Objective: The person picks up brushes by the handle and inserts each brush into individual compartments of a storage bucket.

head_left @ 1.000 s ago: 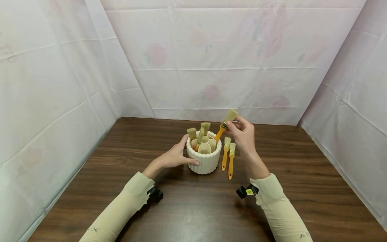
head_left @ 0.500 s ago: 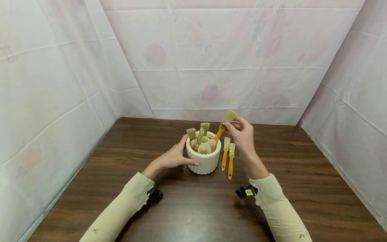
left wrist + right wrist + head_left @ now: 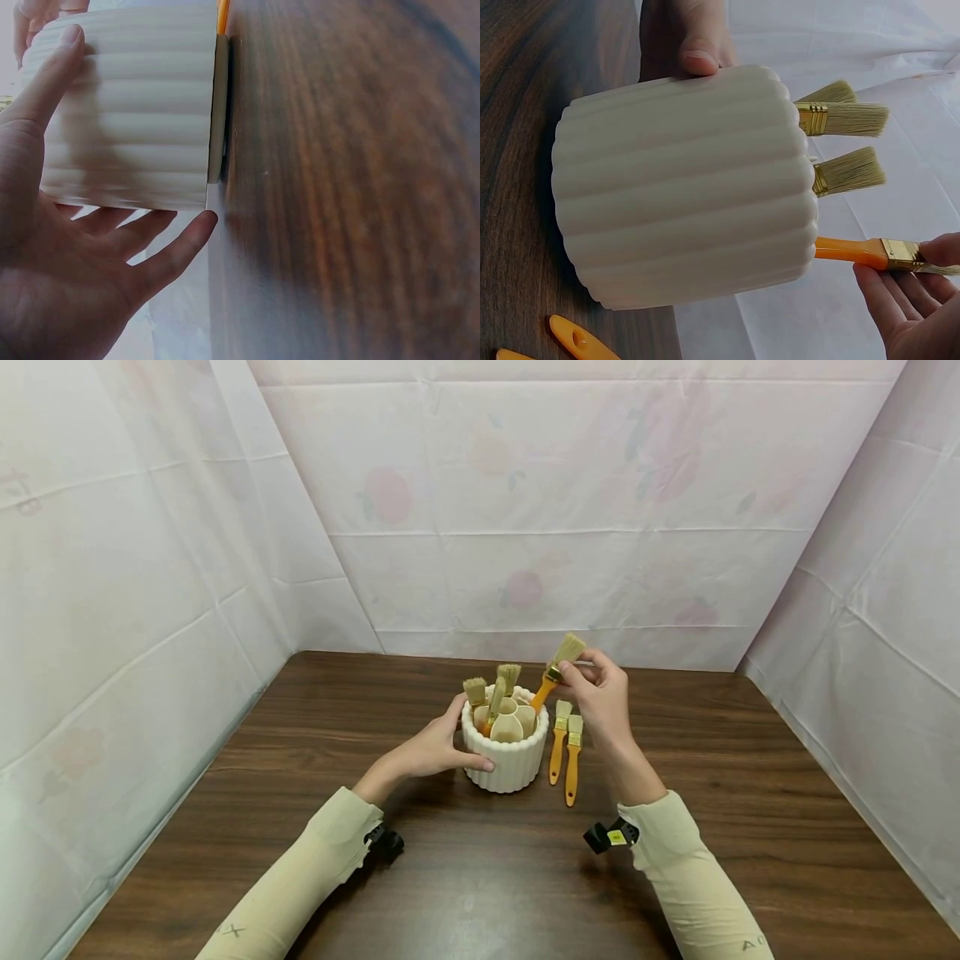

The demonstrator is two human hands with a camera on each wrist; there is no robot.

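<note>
A ribbed cream holder [image 3: 507,760] [image 3: 131,112] [image 3: 682,187] stands on the dark wooden table [image 3: 480,877]. Inside it are cream tubes and three brushes [image 3: 495,689] [image 3: 844,139] with bristles up. My left hand [image 3: 438,747] [image 3: 67,247] cups the holder's left side, thumb and fingers round its wall. My right hand [image 3: 600,693] [image 3: 919,300] pinches an orange-handled brush [image 3: 553,671] [image 3: 870,253] at its metal ferrule, bristles up, the handle's lower end dipping into the holder's right side. Two more orange brushes [image 3: 566,752] lie flat on the table right of the holder.
Pale floral sheets [image 3: 525,510] hang as walls behind and on both sides of the table. Two orange handle tips [image 3: 570,341] show on the wood below the holder in the right wrist view. Bare wood stretches in front of the holder.
The right hand and its brush have moved very slightly left and down toward the holder. The left hand and the holder have stayed still.
</note>
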